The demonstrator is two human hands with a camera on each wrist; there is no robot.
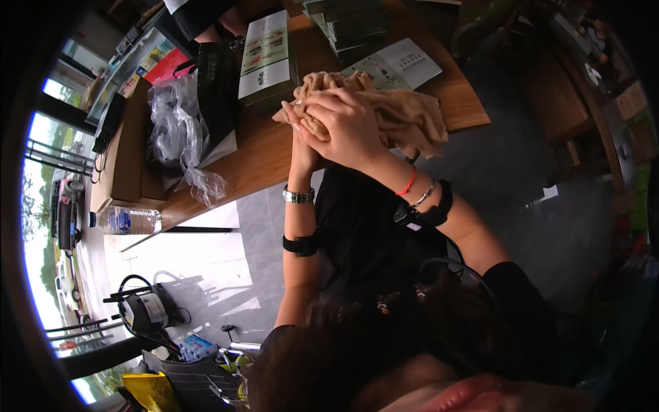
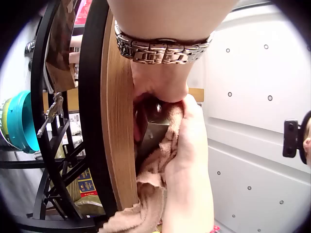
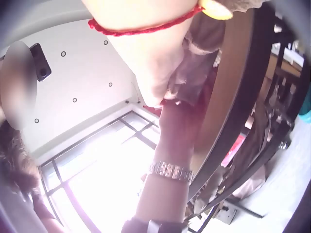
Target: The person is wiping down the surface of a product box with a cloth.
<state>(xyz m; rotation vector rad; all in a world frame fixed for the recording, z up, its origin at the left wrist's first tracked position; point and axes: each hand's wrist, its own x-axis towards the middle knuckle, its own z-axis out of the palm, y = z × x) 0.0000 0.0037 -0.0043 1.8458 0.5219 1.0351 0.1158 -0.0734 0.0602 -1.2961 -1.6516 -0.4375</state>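
Observation:
A tan cloth [image 1: 408, 113] is bunched over the desk's near edge, with one end trailing right. My right hand [image 1: 349, 130] lies over the bunched part, fingers bent into it. Below and left of it, my left hand [image 1: 303, 150] is raised against the cloth, its fingers mostly hidden. In the left wrist view, a dark shiny object [image 2: 153, 135] shows between my left hand [image 2: 160, 82] and the cloth [image 2: 154, 167], gripped by the left hand; what it is, I cannot tell. My right hand [image 2: 187, 165] presses the cloth from the other side.
On the wooden desk [image 1: 264, 154] stand a stack of boxes [image 1: 266, 58] and a printed booklet [image 1: 410, 63]. Left of them lie a clear plastic bag [image 1: 177, 120] and a cardboard box [image 1: 123, 161], with a water bottle [image 1: 129, 220] near the corner. Another person [image 1: 206, 17] stands across the desk.

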